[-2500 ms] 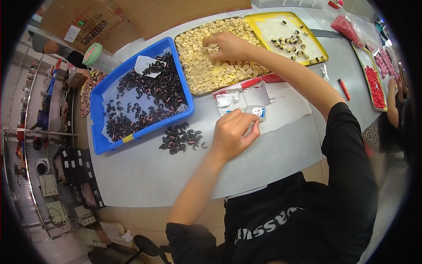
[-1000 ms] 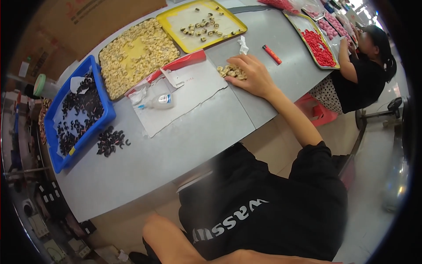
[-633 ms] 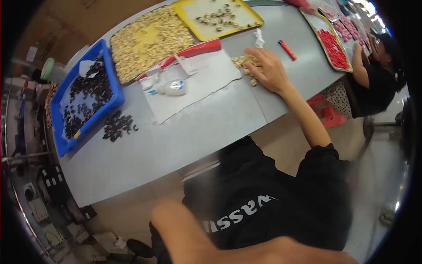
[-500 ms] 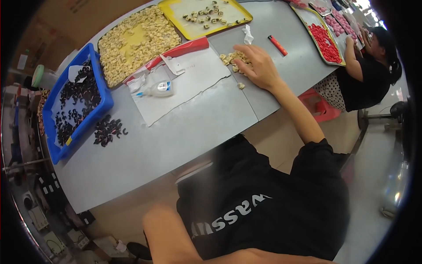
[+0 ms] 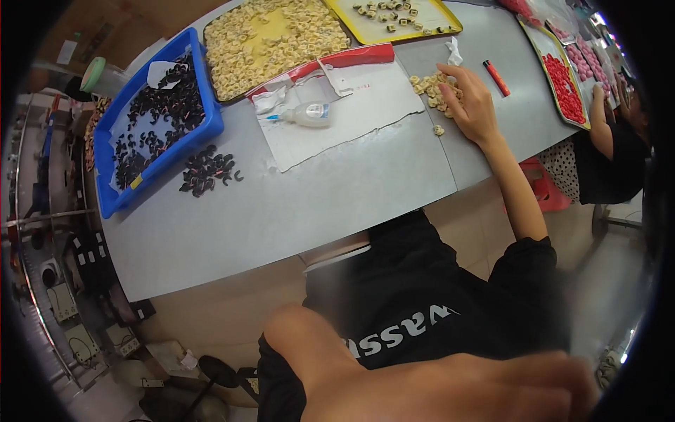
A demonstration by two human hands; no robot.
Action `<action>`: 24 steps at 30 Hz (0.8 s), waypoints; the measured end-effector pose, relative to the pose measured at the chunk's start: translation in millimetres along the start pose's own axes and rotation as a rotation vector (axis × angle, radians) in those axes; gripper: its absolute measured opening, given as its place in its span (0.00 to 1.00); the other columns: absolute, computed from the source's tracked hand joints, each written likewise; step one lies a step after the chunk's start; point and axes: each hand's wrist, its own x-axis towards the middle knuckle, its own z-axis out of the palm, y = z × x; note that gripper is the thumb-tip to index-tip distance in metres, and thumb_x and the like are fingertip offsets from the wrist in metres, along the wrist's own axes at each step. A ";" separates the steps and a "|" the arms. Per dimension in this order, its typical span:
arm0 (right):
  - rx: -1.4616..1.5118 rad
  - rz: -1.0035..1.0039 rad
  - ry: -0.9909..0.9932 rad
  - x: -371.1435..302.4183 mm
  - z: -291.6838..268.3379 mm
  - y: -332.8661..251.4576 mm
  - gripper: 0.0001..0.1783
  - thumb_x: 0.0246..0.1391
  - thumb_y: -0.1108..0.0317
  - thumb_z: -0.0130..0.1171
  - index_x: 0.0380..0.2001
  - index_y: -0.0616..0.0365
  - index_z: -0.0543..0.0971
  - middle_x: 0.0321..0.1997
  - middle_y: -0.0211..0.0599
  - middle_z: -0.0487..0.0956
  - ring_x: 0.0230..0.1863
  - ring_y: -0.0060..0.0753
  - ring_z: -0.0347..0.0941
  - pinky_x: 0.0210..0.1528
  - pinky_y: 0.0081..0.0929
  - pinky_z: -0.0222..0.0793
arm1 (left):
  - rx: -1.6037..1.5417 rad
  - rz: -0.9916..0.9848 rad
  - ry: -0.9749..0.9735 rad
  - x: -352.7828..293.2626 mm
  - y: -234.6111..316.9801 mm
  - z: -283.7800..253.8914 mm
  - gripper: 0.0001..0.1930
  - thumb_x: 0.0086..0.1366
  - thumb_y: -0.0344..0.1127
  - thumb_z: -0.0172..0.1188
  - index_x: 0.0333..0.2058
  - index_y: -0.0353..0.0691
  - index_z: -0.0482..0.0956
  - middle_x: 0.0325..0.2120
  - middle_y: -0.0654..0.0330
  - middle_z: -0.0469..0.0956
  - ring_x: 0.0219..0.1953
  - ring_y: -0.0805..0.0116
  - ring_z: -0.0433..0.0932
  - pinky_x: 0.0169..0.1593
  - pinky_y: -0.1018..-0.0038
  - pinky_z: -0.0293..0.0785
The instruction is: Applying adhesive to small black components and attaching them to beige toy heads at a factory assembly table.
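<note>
At the far right of the table, my right hand (image 5: 474,109) rests over a small pile of cream-coloured block-like pieces (image 5: 423,87), fingers apart and bent down at its right side. One loose piece (image 5: 439,130) lies just in front of the pile. My left hand (image 5: 555,387) is raised close to the camera at the lower right, its forearm crossing in front of my black shirt. Motion smears its fingers, so whether it holds anything is unclear. A torn white card (image 5: 351,144) left of the pile bears a small glue bottle (image 5: 309,114) with a blue tip.
A blue tray (image 5: 214,126) holds black curved pieces; a heap of them (image 5: 207,172) lies beside it. Behind stand a tray full of cream pieces (image 5: 242,63) and a yellow-rimmed tray (image 5: 362,36). A red marker-like stick (image 5: 496,79) lies rightward. Another person (image 5: 612,155) sits near a red-piece tray (image 5: 587,125).
The view has shifted, so the table sits farther right and higher. My left forearm has swung across to the right, bringing the hand into view. My right hand stays at the pile.
</note>
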 end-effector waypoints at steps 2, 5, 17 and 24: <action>0.006 0.002 0.007 0.6 0.4 -2.3 0.14 0.51 0.69 0.52 0.41 0.62 0.73 0.39 0.47 0.75 0.42 0.45 0.71 0.45 0.30 0.64 | 0.064 0.087 -0.018 1.9 -2.8 -3.7 0.20 0.60 0.34 0.44 0.45 0.22 0.65 0.41 0.40 0.70 0.48 0.57 0.68 0.52 0.74 0.61; -0.014 -0.051 0.063 0.1 -2.4 -2.2 0.13 0.50 0.71 0.52 0.40 0.63 0.73 0.39 0.47 0.75 0.41 0.44 0.71 0.45 0.30 0.64 | 0.159 0.213 -0.040 0.6 -18.0 -3.6 0.19 0.60 0.33 0.45 0.45 0.24 0.66 0.42 0.42 0.70 0.48 0.58 0.68 0.52 0.74 0.60; 0.191 -0.414 0.088 26.8 21.7 -81.6 0.16 0.37 0.79 0.56 0.35 0.60 0.73 0.39 0.39 0.76 0.38 0.41 0.72 0.40 0.31 0.67 | 0.419 0.671 -0.255 6.8 -22.4 -9.7 0.16 0.60 0.30 0.46 0.46 0.30 0.69 0.43 0.48 0.71 0.48 0.62 0.67 0.51 0.73 0.60; 0.065 -0.375 -0.143 44.4 52.7 -117.4 0.19 0.39 0.66 0.62 0.37 0.57 0.72 0.52 0.39 0.66 0.55 0.41 0.59 0.55 0.40 0.53 | 0.544 1.264 -0.381 -7.9 -14.5 -5.3 0.17 0.61 0.32 0.46 0.49 0.36 0.67 0.48 0.55 0.67 0.53 0.60 0.61 0.51 0.67 0.59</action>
